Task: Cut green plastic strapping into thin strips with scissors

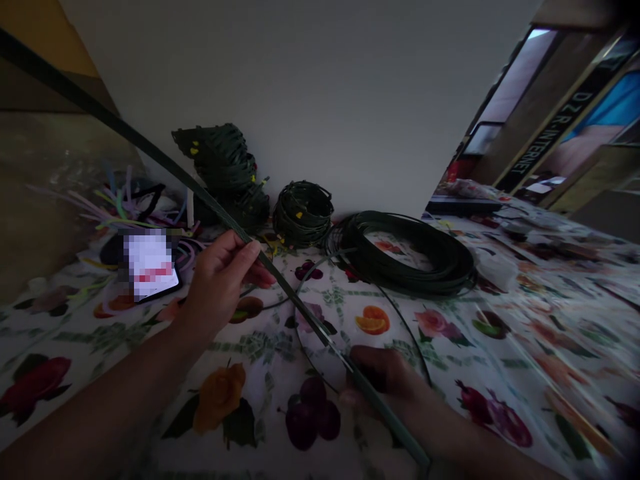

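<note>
A long, flat dark green strip point(165, 157) runs slantwise from the upper left down to the lower right. My left hand point(220, 277) pinches it near its middle between thumb and fingers. Lower down, my right hand point(385, 377) is closed at the strip, its fingers partly in shadow. A bright, pale line shows along the strip just above the right hand; I cannot make out what it is. Behind the hands lies a coil of dark green strip point(450, 267), and a thin loose length curves from it across the tablecloth.
A small round woven basket point(303, 213) stands by the white wall panel point(310, 87), with a stack of woven pieces point(225, 160) left of it. A lit phone point(170, 283) lies near coloured tubes point(110, 207). Clear plastic covers the flowered tablecloth point(280, 460) at the right.
</note>
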`<state>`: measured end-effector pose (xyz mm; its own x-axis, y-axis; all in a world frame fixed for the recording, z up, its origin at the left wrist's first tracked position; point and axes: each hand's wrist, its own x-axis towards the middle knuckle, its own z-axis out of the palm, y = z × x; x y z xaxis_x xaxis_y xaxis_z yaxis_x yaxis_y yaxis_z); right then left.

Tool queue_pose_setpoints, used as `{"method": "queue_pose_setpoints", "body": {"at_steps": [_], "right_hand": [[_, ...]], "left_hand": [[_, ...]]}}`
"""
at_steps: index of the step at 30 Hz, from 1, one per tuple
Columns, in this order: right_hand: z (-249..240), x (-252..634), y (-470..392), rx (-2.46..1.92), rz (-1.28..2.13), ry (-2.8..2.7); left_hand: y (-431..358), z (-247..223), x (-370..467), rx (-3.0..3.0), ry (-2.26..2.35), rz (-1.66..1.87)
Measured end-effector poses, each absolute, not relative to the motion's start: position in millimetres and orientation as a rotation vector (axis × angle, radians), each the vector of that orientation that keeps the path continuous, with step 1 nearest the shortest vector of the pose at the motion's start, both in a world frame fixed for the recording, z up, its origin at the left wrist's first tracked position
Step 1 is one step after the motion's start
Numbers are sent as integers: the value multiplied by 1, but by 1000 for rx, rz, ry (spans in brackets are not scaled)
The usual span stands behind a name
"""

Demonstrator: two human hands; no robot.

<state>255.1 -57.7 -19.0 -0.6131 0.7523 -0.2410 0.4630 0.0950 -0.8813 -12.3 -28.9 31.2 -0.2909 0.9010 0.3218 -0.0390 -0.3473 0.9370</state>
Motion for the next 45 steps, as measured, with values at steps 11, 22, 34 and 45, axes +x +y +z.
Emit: {"method": "queue_pose_setpoints", "body": {"at_steps": [11,22,34,45], "right_hand": [[-19,253,-55,-1240,1528,-2092],[-11,256,-55,-1022,1836,-1986],[-2,255,-56,-1152,1681,-2061],[-4,252,-58,-1248,1570,-2109]], "left_hand": [[-28,33,-13,1208,1148,1716],[-19,25,-16,1001,1157,1581],[-20,21,-10,1073,1143,1635],[-30,27,0,1134,1174,1593]]}}
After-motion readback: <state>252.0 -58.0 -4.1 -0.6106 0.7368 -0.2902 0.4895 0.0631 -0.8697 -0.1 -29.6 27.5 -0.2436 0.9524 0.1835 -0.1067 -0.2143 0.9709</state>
